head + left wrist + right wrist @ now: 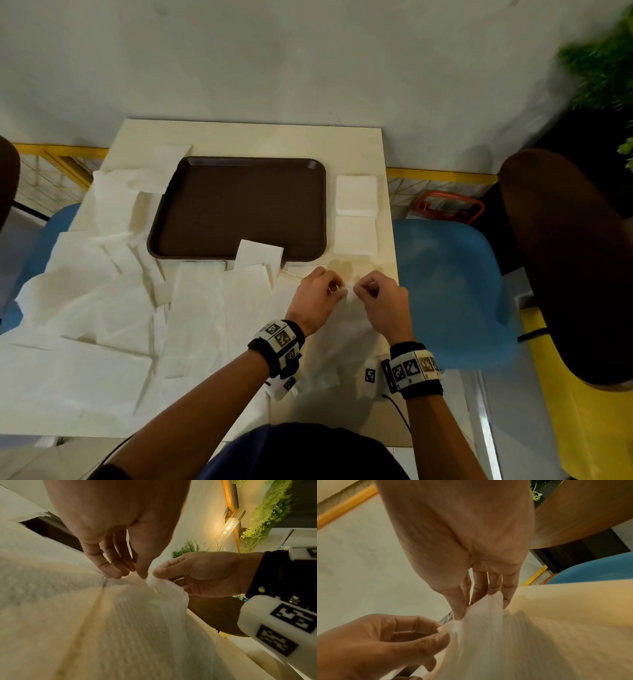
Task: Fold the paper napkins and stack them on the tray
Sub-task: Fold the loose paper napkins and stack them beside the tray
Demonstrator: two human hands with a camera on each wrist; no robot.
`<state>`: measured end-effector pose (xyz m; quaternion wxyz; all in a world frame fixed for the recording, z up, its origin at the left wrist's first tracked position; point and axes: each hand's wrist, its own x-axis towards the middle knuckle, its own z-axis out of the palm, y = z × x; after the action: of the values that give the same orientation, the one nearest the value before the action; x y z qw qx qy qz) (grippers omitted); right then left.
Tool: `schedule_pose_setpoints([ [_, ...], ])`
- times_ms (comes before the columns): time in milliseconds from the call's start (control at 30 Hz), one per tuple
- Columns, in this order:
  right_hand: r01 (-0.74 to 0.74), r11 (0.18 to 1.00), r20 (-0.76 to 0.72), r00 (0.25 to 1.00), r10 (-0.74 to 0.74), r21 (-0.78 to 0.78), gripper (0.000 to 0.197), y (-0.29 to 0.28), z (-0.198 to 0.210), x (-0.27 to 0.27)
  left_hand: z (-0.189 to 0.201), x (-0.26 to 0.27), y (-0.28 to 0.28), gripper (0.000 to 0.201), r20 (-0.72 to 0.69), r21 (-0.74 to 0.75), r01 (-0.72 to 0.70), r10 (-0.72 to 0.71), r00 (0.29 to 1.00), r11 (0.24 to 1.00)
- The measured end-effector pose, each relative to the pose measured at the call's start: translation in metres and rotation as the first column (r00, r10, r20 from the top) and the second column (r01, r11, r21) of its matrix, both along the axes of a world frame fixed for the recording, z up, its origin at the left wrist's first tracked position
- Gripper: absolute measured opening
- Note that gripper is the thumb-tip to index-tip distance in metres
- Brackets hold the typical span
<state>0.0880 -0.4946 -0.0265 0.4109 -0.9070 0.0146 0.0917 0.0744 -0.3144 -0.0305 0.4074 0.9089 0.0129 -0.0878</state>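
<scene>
1. White paper: the napkin (346,318) being worked lies on the near right part of the table (370,144), its far edge lifted between both hands.
2. The left hand (317,298) pinches that edge between thumb and forefinger; the other fingers (109,569) curl loosely downward, their tips close to the paper.
3. The right hand (383,301) pinches the same edge just beside the left, thumb against forefinger; in the right wrist view the remaining fingers (479,588) lie straight and close together behind the raised paper.
4. The two pinches nearly touch, with a small peak of napkin between them.
5. The brown tray (171,222) sits at the middle of the table, beyond the hands. One folded napkin (258,255) rests across its near rim.
6. Two stacks of square napkins (356,216) lie just right of the tray.
7. Unfolded napkins (102,301) are spread over the left and near parts of the table, overlapping.
</scene>
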Motion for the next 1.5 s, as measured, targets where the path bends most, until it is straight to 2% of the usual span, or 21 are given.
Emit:
schedule_pose_setpoints([
  [233, 0.039, 0.999, -0.047, 0.998, -0.040, -0.017, 0.013, -0.003, 0.002, 0.003, 0.015, 0.003, 0.010, 0.007, 0.086, -0.071, 0.029, -0.022, 0.996, 0.997],
  [300, 0.039, 0.999, -0.080, 0.996, -0.040, -0.011, 0.014, -0.009, 0.000, 0.004, 0.025, 0.002, 0.021, 0.008, 0.097, -0.130, 0.068, -0.056, 0.994, 0.989],
  [400, 0.017, 0.999, -0.040, 0.999, -0.016, 0.035, 0.016, -0.013, 0.008, 0.002, 0.050, -0.005, 0.039, 0.012, 0.078, -0.239, 0.113, -0.097, 0.992, 0.964],
  [467, 0.039, 0.993, -0.016, 0.999, -0.038, 0.114, 0.024, -0.011, 0.021, -0.001, 0.070, -0.009, 0.046, 0.013, 0.092, -0.285, 0.098, -0.075, 0.993, 0.953],
  [567, 0.098, 0.904, -0.114, 0.992, -0.055, 0.415, 0.044, -0.003, 0.050, -0.009, 0.094, -0.007, 0.055, 0.012, 0.129, -0.321, 0.037, 0.005, 0.992, 0.946],
  [667, -0.014, 0.842, -0.122, 0.988, 0.094, 0.539, 0.034, 0.005, 0.071, -0.014, 0.109, 0.001, 0.061, 0.009, 0.165, -0.350, 0.016, 0.045, 0.985, 0.937],
  [800, -0.152, 0.896, -0.059, 0.979, 0.194, 0.417, 0.019, 0.007, 0.079, -0.008, 0.125, 0.011, 0.067, 0.010, 0.236, -0.432, -0.047, 0.164, 0.958, 0.901],
  [900, -0.153, 0.876, -0.060, 0.978, 0.202, 0.457, 0.009, 0.003, 0.087, -0.006, 0.133, 0.014, 0.074, 0.020, 0.229, -0.487, -0.077, 0.212, 0.950, 0.870],
  [967, -0.135, 0.842, -0.058, 0.979, 0.194, 0.522, 0.010, 0.001, 0.094, -0.004, 0.138, 0.013, 0.079, 0.021, 0.217, -0.492, -0.062, 0.191, 0.957, 0.869],
  [1033, -0.106, 0.795, -0.054, 0.984, 0.172, 0.597, 0.010, 0.001, 0.101, -0.002, 0.137, 0.013, 0.085, 0.040, 0.160, -0.502, -0.042, 0.141, 0.977, 0.864],
  [1100, -0.066, 0.751, -0.058, 0.989, 0.137, 0.658, 0.009, 0.002, 0.109, 0.001, 0.135, 0.012, 0.089, 0.048, 0.137, -0.452, 0.004, 0.065, 0.988, 0.892],
  [1200, 0.019, 0.671, -0.096, 0.992, 0.078, 0.741, 0.021, 0.008, 0.123, 0.001, 0.129, 0.008, 0.089, 0.043, 0.201, -0.259, 0.052, 0.001, 0.980, 0.964],
  [1300, 0.020, 0.624, -0.086, 0.993, 0.076, 0.781, 0.028, 0.014, 0.129, 0.003, 0.122, 0.008, 0.085, 0.028, 0.270, -0.185, 0.006, 0.045, 0.962, 0.983],
  [1400, -0.032, 0.660, 0.000, 0.999, 0.047, 0.751, 0.016, 0.022, 0.129, 0.007, 0.112, 0.011, 0.082, 0.018, 0.312, -0.063, -0.006, 0.025, 0.950, 0.998],
  [1433, -0.034, 0.683, 0.029, 0.999, 0.018, 0.729, 0.012, 0.025, 0.130, 0.008, 0.112, 0.010, 0.081, 0.018, 0.287, -0.077, -0.008, 0.030, 0.958, 0.997],
  [1500, -0.018, 0.728, 0.069, 0.997, -0.041, 0.685, 0.008, 0.030, 0.129, 0.012, 0.113, 0.009, 0.077, 0.019, 0.164, -0.216, -0.031, 0.067, 0.984, 0.976],
])
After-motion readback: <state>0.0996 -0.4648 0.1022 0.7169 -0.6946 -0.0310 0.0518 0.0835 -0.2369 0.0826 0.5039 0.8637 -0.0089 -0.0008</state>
